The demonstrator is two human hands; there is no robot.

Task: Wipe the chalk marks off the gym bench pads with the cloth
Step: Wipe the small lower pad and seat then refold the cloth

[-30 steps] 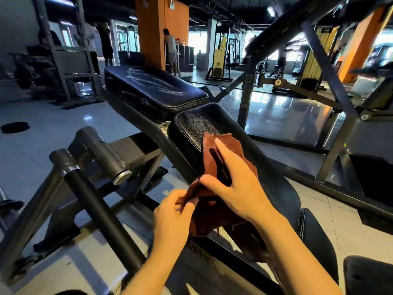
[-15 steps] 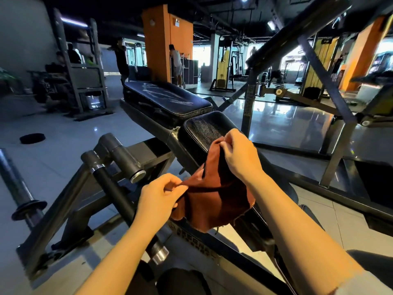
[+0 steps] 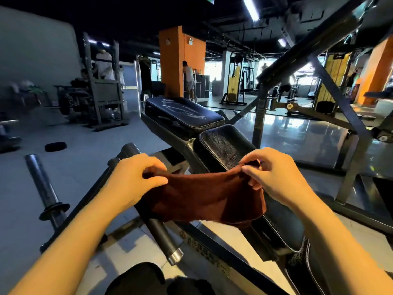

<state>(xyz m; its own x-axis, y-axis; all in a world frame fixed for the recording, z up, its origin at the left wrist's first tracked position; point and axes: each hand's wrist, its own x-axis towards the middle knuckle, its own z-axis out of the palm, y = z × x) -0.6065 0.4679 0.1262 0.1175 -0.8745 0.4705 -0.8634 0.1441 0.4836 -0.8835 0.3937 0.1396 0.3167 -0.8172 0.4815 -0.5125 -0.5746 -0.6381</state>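
A rust-brown cloth (image 3: 209,199) hangs spread between my two hands, in the air in front of the bench. My left hand (image 3: 136,177) pinches its left top corner and my right hand (image 3: 274,175) pinches its right top corner. Behind the cloth lies the near black bench pad (image 3: 225,143), with a faint greyish smear on its top. The far black pad (image 3: 182,113) carries plain white chalk lines across its top. The cloth hides the lower part of the near pad.
Black roller bars (image 3: 161,237) of the bench frame stick out at lower left. A steel bar with a collar (image 3: 45,188) stands at left. Slanted machine beams (image 3: 331,88) cross the right side. People stand far back by an orange pillar (image 3: 172,60).
The cloth was bunched on the near pad under my right hand. Both hands have lifted it off, drawn apart and stretched it out flat between them. The view has pulled back and tilted up.
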